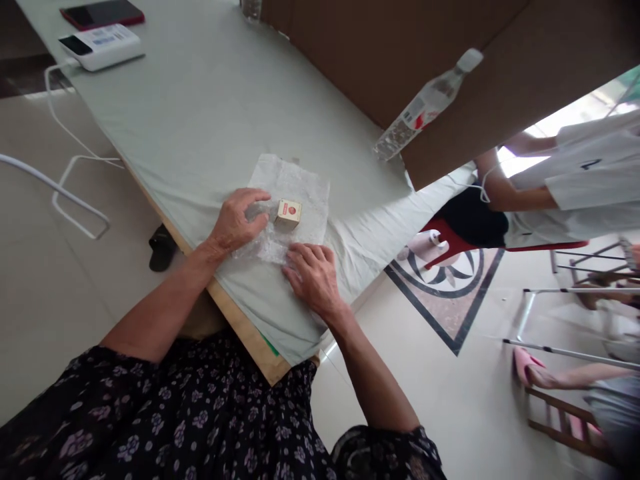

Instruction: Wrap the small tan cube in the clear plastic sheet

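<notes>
While the left hand [237, 223] curls over a crumpled fold of the wrapping sheet [305, 183], the small box [289, 214] stands on that sheet just at three o'clock of the forefinger, close to it. The box is pale with a red mark on its upper face, and it sits near the middle of the sheet. Whether the left hand pinches the fold between thumb and fingers or only presses it down, I cannot tell. The right hand [313, 273] lies flat and fairly wide, palm down, at five o'clock of the box. Its fingertips rest on the near edge of the sheet and it holds nothing. The sheet lies on a table [200, 100] covered with a pale green cloth.

At one o'clock of the box, well apart, a clear water bottle [425, 107] with a white cap stands before a big brown cardboard panel [400, 40]. Far off at eleven o'clock lie a white device [100, 45] with a cable [57, 127] hanging over the table edge, and a dark phone [103, 13] in a red case beyond it. At three o'clock, past the table, another person [575, 180] in a white shirt sits on a red chair [450, 243].
</notes>
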